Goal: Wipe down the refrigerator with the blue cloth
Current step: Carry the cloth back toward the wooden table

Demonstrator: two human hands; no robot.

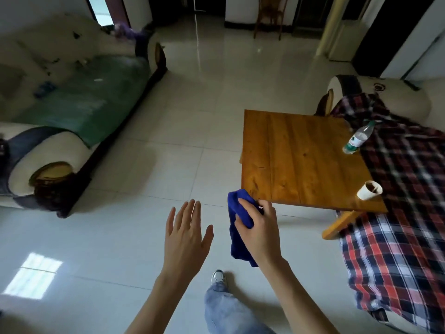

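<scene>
Your right grip (261, 233) is closed round the blue cloth (238, 247): the fingers curl over the bunched upper part, and the rest hangs down under the palm and past the wrist. You hold the cloth in the air above the tiled floor (192, 116), right at the near left corner of the wooden worktop (301, 160); whether it touches that corner cannot be told. Your left grip (186, 233) is wide open and has hold of nothing, with its fingers straight and a little spread, the thumb out to the side and the back of the hand facing up. It is just beside the right one, with a gap between them.

On the worktop a plastic water bottle (357, 138) with a green label stands at the far right edge, and a paper cup (369, 190) with a dark inside stands at the near right corner. To the right of the worktop, a plaid blanket (397, 213) in red, white and dark checks lies over a pale couch (404, 104).

On your left is a cream sofa (48, 56) with dark trim and a green cover (96, 97) on its seat. Below your arms, your leg in blue jeans (224, 309) ends in a pale shoe (218, 277) on the tiles. A wooden chair (271, 15) stands by the far wall. A tall pale unit (342, 32) stands further right; whether it is the refrigerator cannot be told
</scene>
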